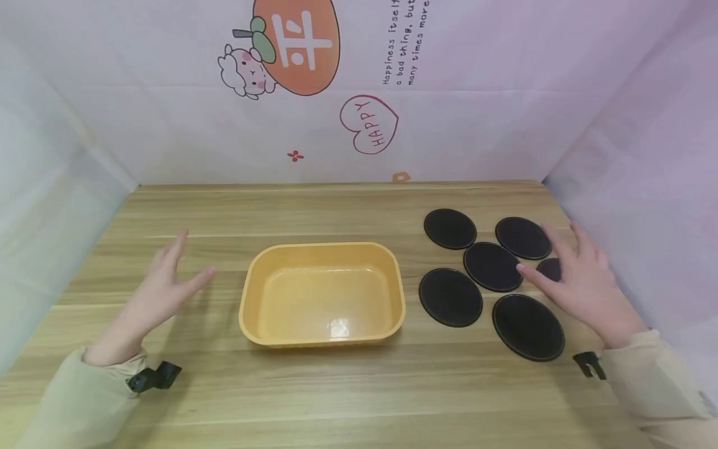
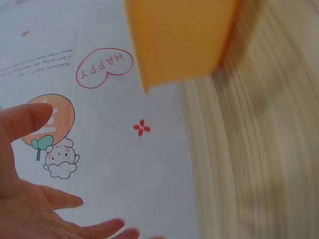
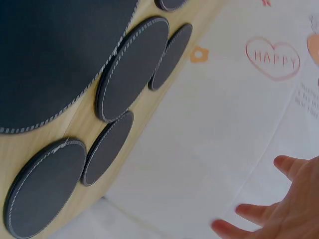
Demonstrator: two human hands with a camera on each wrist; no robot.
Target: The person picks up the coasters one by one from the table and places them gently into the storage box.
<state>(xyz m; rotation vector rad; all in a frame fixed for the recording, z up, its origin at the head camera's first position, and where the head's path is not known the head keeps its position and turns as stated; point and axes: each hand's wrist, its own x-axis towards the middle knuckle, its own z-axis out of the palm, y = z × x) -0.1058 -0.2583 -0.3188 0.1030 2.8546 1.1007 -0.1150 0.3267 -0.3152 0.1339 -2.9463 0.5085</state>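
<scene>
Left hand [image 1: 157, 298]: held above the wooden table [image 1: 314, 399], thumb and fingers spread well apart, pointing away from the body.
Right hand [image 1: 586, 290]: also held above the table, its thumb and fingers apart too; from where I stand it partly overlaps the discs, yet the right wrist view shows its fingers raised away from them.
Yellow tub [image 1: 322, 342]: between the 2 hands, just beside the left thumb and farther from the right; rounded corners, a light patch gleaming on its floor.
Black discs: 6, all round and flat, grouped about the right hand. The middle disc [image 1: 490, 267] lies by its thumb tip, the far disc [image 1: 520, 238] by its fingertips, the half-hidden disc [image 1: 550, 269] behind the hand, the near disc [image 1: 528, 327] on the body side of its thumb. 2 more, the upper-left disc [image 1: 450, 229] and lower-left disc [image 1: 451, 298], sit left of the thumb, towards the tub.
Sleeves [image 1: 84, 399]: pale, behind each hand, black pieces [image 1: 154, 376] at the wrists.
Printed cloth [image 1: 460, 125]: beyond both hands, bearing a red "HAPPY" heart [image 1: 370, 125].
</scene>
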